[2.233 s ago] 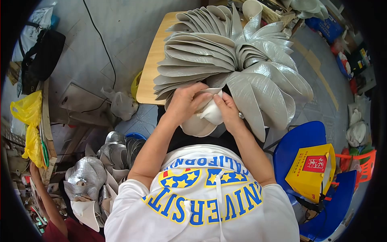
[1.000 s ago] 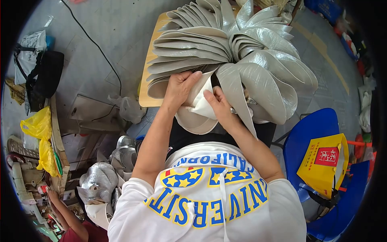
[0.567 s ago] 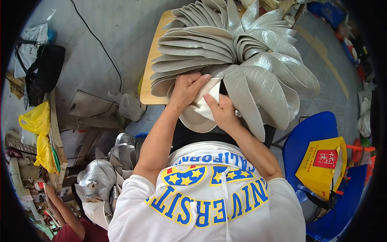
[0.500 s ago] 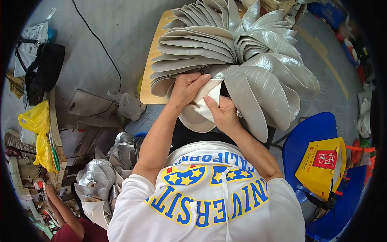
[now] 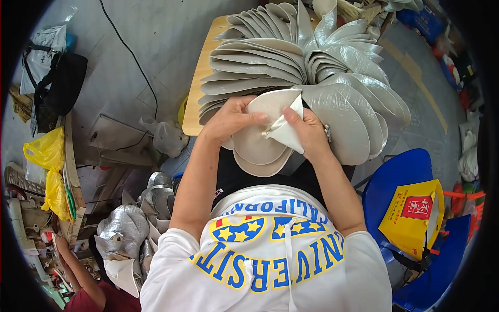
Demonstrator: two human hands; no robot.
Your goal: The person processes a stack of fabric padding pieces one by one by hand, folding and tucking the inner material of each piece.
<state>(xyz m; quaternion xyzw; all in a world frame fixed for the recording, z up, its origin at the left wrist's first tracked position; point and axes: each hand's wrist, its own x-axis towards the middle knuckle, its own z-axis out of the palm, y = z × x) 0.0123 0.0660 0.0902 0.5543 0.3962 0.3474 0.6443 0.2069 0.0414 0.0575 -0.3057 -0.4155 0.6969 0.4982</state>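
My left hand (image 5: pixel 236 120) grips a beige oval pad (image 5: pixel 260 144) by its left edge, with the thumb lying across its face. A second pad of the same shape shows just below it. In my right hand (image 5: pixel 312 132) a folded piece of white material (image 5: pixel 287 130) is pinched between thumb and fingers, its tip touching the middle of the pad. Whether it is attached to the pad, I cannot tell. Beyond my hands, many similar silver-faced pads (image 5: pixel 254 67) stand fanned out in overlapping rows.
A light wooden board (image 5: pixel 196 101) lies under the fanned pads. To the right is a blue chair (image 5: pixel 392 164) with a yellow bag (image 5: pixel 410 223). Silver rolled pieces (image 5: pixel 125 229) are piled at left. Another person's arm (image 5: pixel 78 265) shows at lower left.
The oval pad has turned so its flat beige face shows between my hands. My right hand has moved slightly right with the white material, and my left hand slightly left.
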